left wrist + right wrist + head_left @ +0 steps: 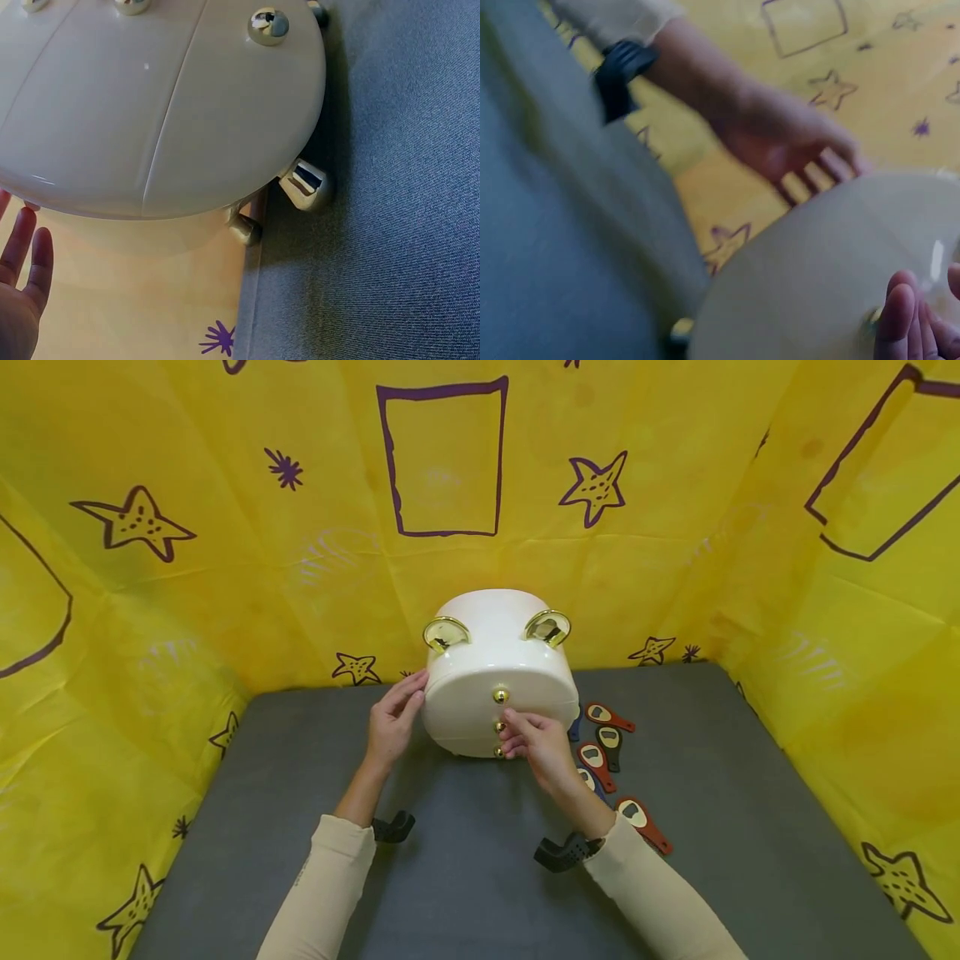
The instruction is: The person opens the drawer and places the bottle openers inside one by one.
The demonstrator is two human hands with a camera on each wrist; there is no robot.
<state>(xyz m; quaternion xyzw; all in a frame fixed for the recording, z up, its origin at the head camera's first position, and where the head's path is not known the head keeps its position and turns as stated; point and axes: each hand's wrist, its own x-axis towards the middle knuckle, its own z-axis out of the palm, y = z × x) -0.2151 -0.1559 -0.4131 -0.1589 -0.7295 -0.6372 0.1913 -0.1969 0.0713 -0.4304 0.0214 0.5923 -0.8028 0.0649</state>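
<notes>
Directly ahead of the person, the white box (pixel 497 670) stands on short gold feet (pixel 306 185) near the back of the table, with its rounded front turned toward both hands. A row of 3 gold knobs runs from top to bottom down the middle of that front, and this upright line is what counts: the right hand (pixel 542 748) is nearer to it, just beside the top knob (pixel 501 696) and the middle knob (pixel 499 727). Its fingers are bent, with thumb and forefinger close together; the right wrist view is blurred there, so I cannot tell whether they grip a knob or only hover by it. The left hand (pixel 393 720) is at the box's left side, fingers mostly straight, tips resting against the edge and holding nothing. Seams cross the front between the knobs, and 2 gold ears (pixel 446 633) stick up from the top.

Beneath everything lies the grey table (pixel 480 893). To the right of the box, by the right forearm, 6 bottle openers (pixel 597 766) lie scattered: 3 red, 2 blue and 1 black. Yellow cloth (pixel 442 468) with purple stars and frames hangs behind and along both sides.
</notes>
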